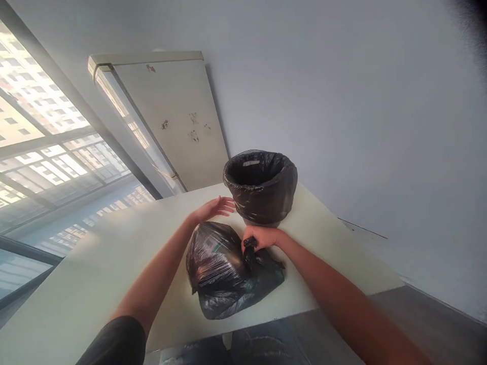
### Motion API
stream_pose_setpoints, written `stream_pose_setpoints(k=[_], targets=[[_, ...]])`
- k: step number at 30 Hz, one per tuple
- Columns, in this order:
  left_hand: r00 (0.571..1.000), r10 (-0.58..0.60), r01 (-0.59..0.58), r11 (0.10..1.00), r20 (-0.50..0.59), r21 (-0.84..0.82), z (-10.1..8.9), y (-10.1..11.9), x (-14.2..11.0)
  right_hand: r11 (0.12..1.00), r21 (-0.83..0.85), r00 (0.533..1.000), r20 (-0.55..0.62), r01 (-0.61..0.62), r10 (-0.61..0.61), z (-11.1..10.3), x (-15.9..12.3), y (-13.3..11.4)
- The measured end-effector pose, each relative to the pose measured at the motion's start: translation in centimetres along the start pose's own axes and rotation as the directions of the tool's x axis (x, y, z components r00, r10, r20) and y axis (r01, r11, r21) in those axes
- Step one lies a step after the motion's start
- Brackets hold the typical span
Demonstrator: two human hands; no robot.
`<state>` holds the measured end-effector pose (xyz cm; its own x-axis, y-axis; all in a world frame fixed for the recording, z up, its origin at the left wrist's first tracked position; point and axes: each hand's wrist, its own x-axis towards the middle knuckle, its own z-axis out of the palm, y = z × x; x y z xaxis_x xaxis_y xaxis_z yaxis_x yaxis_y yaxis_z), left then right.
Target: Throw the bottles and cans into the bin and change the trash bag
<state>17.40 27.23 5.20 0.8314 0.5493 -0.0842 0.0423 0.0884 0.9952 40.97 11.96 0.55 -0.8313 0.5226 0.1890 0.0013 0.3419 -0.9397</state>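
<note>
A full black garbage bag (222, 276) rests near the front edge of the table, its neck gathered at the right. My right hand (261, 238) is closed around that neck. Just behind the bag stands a trash can (266, 197), lined with another black bag that is folded over its rim. Fingers outstretched, my left hand (217, 209) is at the left side of the can, beyond the filled bag. I cannot tell whether its fingertips touch the can.
The pale table (125, 253) carries both things. A white refrigerator (163, 116) with rusty patches stands behind its far edge. A large window (41, 137) is on the left, and a plain wall (342, 101) rises behind and to the right.
</note>
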Motion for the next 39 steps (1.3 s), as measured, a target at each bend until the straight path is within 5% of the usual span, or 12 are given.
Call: stream_pose_setpoints(k=[6,11,14,17,21,26,30,33,36,39], targets=[[0.937,0.241,-0.246,0.969,-0.254,0.011,-3.6,-2.7,-11.2,0.999,0.004,0.999,0.02,0.036,-0.036,1.5,0.9,0.2],[0.869,0.36,-0.37,0.928,-0.34,0.039,-5.5,-4.0,-17.1,0.998,-0.05,0.984,-0.176,0.029,-0.037,3.6,1.8,0.0],[0.849,0.399,-0.412,0.91,-0.347,0.042,-6.5,-4.4,-17.6,0.994,-0.111,0.956,-0.292,-0.008,-0.025,5.2,3.0,-0.2],[0.837,0.422,-0.421,0.903,-0.348,0.081,-6.5,-4.9,-17.2,0.979,-0.181,0.877,-0.48,-0.097,-0.002,6.7,5.7,0.2],[0.733,0.511,-0.458,0.859,-0.449,0.231,-5.1,-4.8,-16.2,0.959,-0.146,0.72,-0.689,-0.244,0.078,7.2,11.1,1.6],[0.642,0.635,-0.389,0.753,-0.43,0.531,-3.5,-3.7,-15.9,0.978,-0.123,0.615,-0.789,-0.169,0.008,6.8,14.6,2.1],[0.718,0.663,-0.282,0.553,-0.21,0.784,-2.8,-3.9,-15.4,0.996,-0.011,0.607,-0.793,-0.083,0.042,7.0,13.4,1.5],[0.724,0.655,-0.233,0.53,-0.219,0.815,-2.7,-4.7,-14.7,0.991,0.007,0.611,-0.787,-0.131,0.086,6.9,12.7,1.2],[0.651,0.694,-0.207,0.552,-0.308,0.808,-2.9,-5.2,-14.5,0.995,0.027,0.6,-0.796,-0.097,0.08,6.7,12.7,1.2],[0.516,0.738,-0.157,0.581,-0.436,0.798,-3.3,-5.4,-14.8,0.995,0.082,0.604,-0.791,-0.053,0.098,6.8,12.7,1.1]])
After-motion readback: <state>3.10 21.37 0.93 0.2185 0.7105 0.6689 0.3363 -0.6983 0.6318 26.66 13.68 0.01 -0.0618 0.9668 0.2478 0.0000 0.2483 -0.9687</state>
